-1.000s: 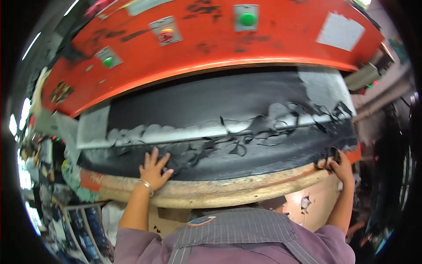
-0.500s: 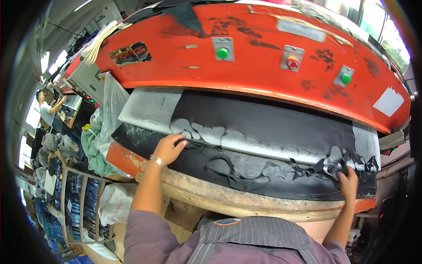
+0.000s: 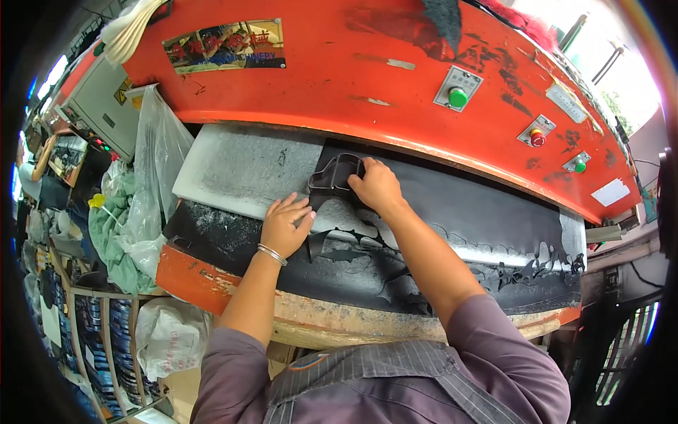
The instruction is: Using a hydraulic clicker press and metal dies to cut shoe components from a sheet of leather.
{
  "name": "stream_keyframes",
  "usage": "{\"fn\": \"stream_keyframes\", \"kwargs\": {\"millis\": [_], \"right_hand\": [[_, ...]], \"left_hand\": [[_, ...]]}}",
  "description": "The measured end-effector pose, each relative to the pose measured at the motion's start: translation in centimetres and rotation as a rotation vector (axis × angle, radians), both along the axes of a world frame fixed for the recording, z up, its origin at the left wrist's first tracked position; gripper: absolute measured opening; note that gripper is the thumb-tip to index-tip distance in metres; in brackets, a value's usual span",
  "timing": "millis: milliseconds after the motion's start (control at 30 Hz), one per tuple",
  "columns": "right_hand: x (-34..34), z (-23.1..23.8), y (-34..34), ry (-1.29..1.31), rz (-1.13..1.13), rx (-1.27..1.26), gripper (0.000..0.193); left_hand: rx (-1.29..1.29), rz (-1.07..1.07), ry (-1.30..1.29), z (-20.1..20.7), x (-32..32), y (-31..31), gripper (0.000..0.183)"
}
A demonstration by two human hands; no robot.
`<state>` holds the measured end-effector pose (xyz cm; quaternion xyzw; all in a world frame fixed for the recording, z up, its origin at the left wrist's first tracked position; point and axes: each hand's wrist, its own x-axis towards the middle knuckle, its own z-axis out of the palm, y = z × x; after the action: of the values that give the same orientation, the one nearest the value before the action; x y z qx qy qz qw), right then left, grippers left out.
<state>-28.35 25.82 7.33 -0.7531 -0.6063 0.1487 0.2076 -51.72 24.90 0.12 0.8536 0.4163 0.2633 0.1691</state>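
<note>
My right hand (image 3: 378,185) grips the right edge of a cutting die (image 3: 332,172), a thin metal outline with an open middle. The die rests at the left end of a smooth black sheet (image 3: 473,201), which looks like leather or a synthetic. Just below the die my left hand (image 3: 288,225) lies palm down, fingers spread, its fingertips by the sheet's scalloped near edge. Under the sheet is a pale, scuffed cutting board (image 3: 240,159). Thin black offcuts (image 3: 512,274) trail along the sheet's cut edge toward the right.
Close above the board hangs the orange beam (image 3: 318,92) of a press, with green buttons (image 3: 458,97) and a red button (image 3: 537,138). A worn wooden ledge (image 3: 339,321) runs along the front. Clear plastic sheeting (image 3: 152,155) and green cloth (image 3: 116,233) hang at the left.
My right hand has carried the cutting die from the far right end to the sheet's left end. My left hand has shifted slightly, its fingers now spread. The view has swung left.
</note>
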Motion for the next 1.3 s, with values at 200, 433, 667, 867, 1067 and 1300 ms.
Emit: {"fn": "stream_keyframes", "kwargs": {"millis": [200, 433, 667, 867, 1067, 1300], "right_hand": [[0.6, -1.2, -1.3, 0.084, 0.103, 0.084, 0.063], [4.6, -4.2, -5.6, -0.092, 0.213, 0.27, 0.062], [4.0, -4.0, -5.4, -0.09, 0.274, 0.339, 0.057], [3.8, -4.3, -5.8, -0.14, 0.271, 0.401, 0.054], [3.9, -2.7, -6.6, -0.136, 0.271, 0.414, 0.066], [14.3, 2.3, -16.5, 0.084, -0.046, 0.891, 0.057]], "left_hand": [[-0.032, 0.249, -0.177, -0.8, 1.7, 0.3, 0.077], [-0.204, 0.136, -0.099, 0.3, 2.9, 0.9, 0.078], [-0.246, 0.128, -0.102, 1.1, 2.2, 0.8, 0.076], [-0.213, 0.133, -0.046, 1.4, 2.1, 0.5, 0.075], [-0.2, 0.14, -0.089, 1.3, 2.1, 0.9, 0.078], [-0.076, 0.085, -0.517, 5.2, 8.5, -2.4, 0.039]]}}
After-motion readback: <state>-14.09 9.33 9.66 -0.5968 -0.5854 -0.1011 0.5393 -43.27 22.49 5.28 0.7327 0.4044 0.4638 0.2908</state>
